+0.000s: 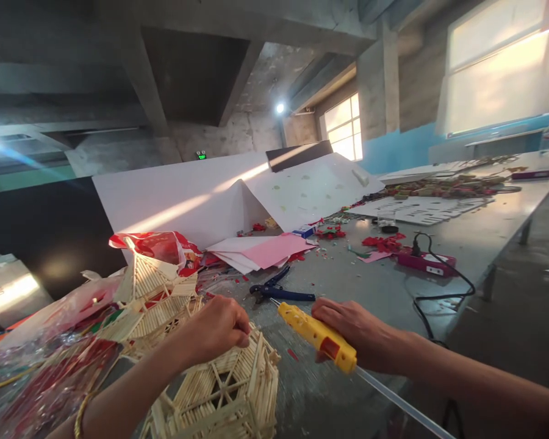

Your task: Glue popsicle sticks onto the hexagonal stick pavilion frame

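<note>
My right hand is wrapped round a yellow hot glue gun, its nozzle pointing up and left and a clear glue stick running out of its back end. Just above a model built of thin wooden sticks, my left hand is closed with curled fingers; whatever lies in them is hidden. A taller, roof-shaped stick model stands behind the left forearm. Dark blue pliers lie on the table beyond the glue gun's nozzle.
A purple power strip with a black plugged-in cord lies at the right. Pink and white sheets, red scraps and a clear container sit farther back. Plastic bags fill the left; white boards stand behind.
</note>
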